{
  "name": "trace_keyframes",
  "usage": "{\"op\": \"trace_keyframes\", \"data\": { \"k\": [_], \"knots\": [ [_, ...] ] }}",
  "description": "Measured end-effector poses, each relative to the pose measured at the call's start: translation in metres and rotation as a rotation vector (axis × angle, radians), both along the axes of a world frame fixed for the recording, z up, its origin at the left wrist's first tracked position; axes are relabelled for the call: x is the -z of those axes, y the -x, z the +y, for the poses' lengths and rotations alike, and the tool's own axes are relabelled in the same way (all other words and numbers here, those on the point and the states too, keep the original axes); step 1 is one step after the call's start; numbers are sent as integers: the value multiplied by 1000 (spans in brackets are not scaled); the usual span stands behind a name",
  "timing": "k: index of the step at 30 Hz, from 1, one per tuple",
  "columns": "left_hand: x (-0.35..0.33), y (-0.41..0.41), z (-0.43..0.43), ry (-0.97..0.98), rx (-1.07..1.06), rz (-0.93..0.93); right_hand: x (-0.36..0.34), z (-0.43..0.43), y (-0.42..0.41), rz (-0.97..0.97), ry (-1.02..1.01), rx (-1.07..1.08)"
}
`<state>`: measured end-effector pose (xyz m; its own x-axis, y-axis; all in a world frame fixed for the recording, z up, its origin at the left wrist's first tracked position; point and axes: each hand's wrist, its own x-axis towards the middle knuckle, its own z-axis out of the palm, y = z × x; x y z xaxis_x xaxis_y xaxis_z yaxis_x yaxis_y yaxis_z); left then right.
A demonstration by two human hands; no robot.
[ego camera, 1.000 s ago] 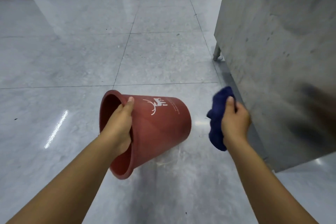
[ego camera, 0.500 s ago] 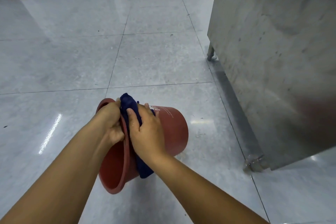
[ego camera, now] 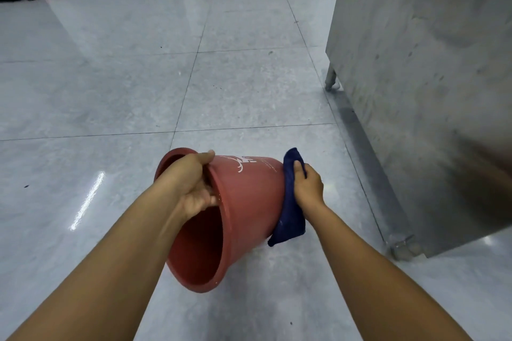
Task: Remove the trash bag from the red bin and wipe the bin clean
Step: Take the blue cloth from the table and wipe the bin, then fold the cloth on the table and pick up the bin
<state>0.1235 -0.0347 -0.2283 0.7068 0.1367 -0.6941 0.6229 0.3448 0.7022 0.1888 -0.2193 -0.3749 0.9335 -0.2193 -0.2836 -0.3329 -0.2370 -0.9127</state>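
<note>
Above the tiled floor (ego camera: 110, 91), beside a steel cabinet (ego camera: 429, 91), the red bin (ego camera: 249, 202) is held tipped on its side, with its mouth toward the person and its base pointing right. It does not seem to touch the floor.

The left hand (ego camera: 194, 183) grips the rim: the thumb lies over the outer wall and the fingers (ego camera: 212, 198) curl inside the mouth. The right hand (ego camera: 307, 188) holds a blue cloth (ego camera: 289, 221) bunched against the base end of the bin, thumb on top of the fabric. Its other fingers are hidden behind the cloth, so I cannot tell how they lie.

No bag shows at the rim or in the part of the interior that is visible, which is bare red plastic, so the 1st half of the task looks done. Wiping is under way. A few drops sit on the rim, which suggests more passes are needed, and I cannot tell whether the inside has been cleaned.

0.5 s ago the cloth was pressed at the rim, right beside the left hand. It has since travelled the length of the outer wall to the base. 1.0 s ago it was held clear of the bin, off to the right. The left hand's hold on the rim is unchanged across all 3 frames.
</note>
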Motion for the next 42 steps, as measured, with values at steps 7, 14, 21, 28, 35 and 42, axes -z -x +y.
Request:
{"op": "trace_keyframes", "data": {
  "k": [7,14,21,28,35,42],
  "knots": [
    [3,6,-7,-277,98,-71,18,-27,13,123,-8,288],
    [9,7,0,-983,421,-382,-19,-54,4,47,-166,486],
    [21,26,-38,-1526,1075,-349,-65,-81,1,-91,-126,343],
    [33,37,-50,-1608,1331,-235,-91,-94,7,-231,76,208],
    [30,45,-40,-1402,1384,-161,-120,-93,2,-236,66,134],
    [10,43,-27,-1224,1429,-188,-158,-70,-6,-248,134,-102]
  ]
}}
